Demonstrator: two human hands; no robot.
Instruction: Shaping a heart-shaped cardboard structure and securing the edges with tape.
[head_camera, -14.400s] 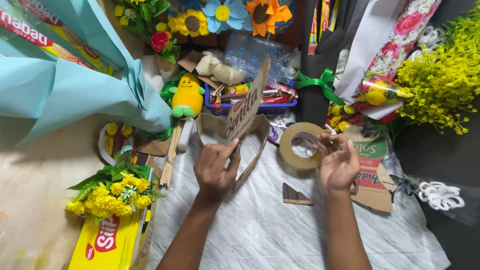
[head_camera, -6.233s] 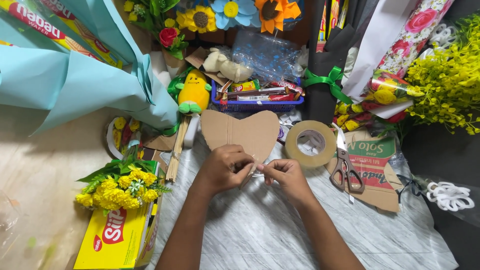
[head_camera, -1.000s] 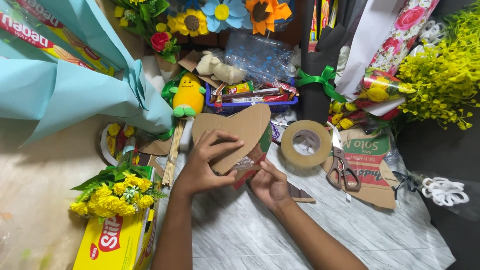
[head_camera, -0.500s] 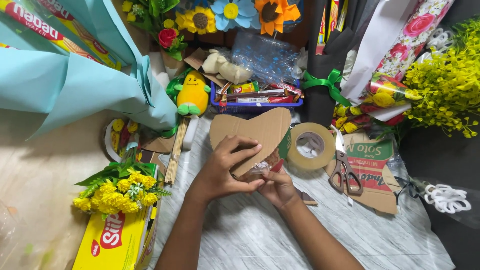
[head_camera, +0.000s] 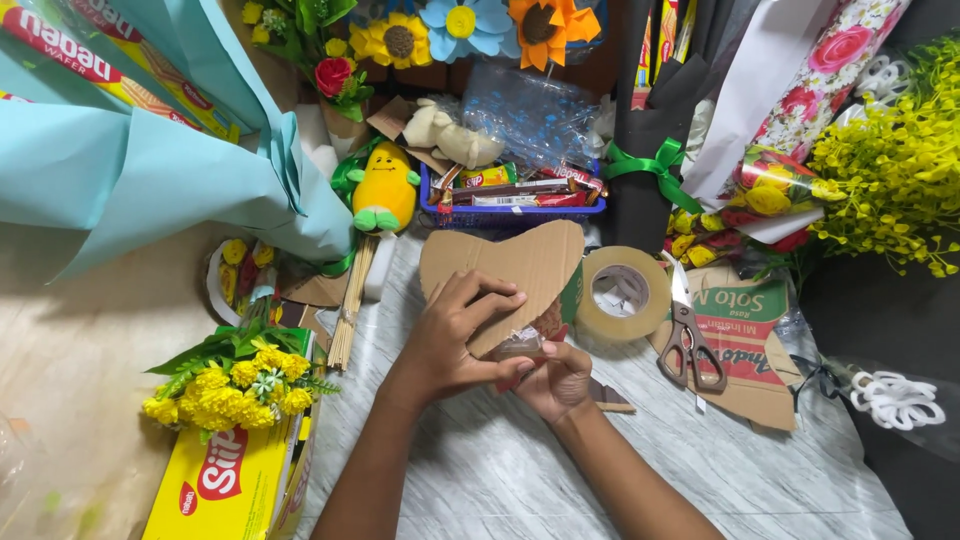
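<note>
1. Cardboard heart (head_camera: 515, 265) sits tilted at the middle of the marbled table (head_camera: 500, 480), held up by both hands; its lower tip is at the hands, its lobes point away from the person.
2. Left hand (head_camera: 455, 335) lies over the front of the heart, fingers spread on the face, thumb under the lower edge: clamped on the cardboard.
3. Right hand (head_camera: 555, 380) is just below the heart's tip, fingers curled and pinched on a strip of clear tape (head_camera: 518, 342) at that tip; the two hands touch there.
4. Tape roll (head_camera: 622, 293) lies flat just right of the heart, near its right lobe.
5. Scissors (head_camera: 688, 335) lie right of the heart, past the roll, on a flattened printed carton (head_camera: 745, 350).
6. Blue basket of snack bars (head_camera: 515, 195) is just behind the heart.
7. Corn plush toy (head_camera: 383, 190) stands behind-left of the heart.
8. Yellow flower bunch (head_camera: 235, 380) lies well left of the heart, on a yellow box (head_camera: 225, 485).
9. Light-blue wrapping paper (head_camera: 140, 170) is far left of the heart.
</note>
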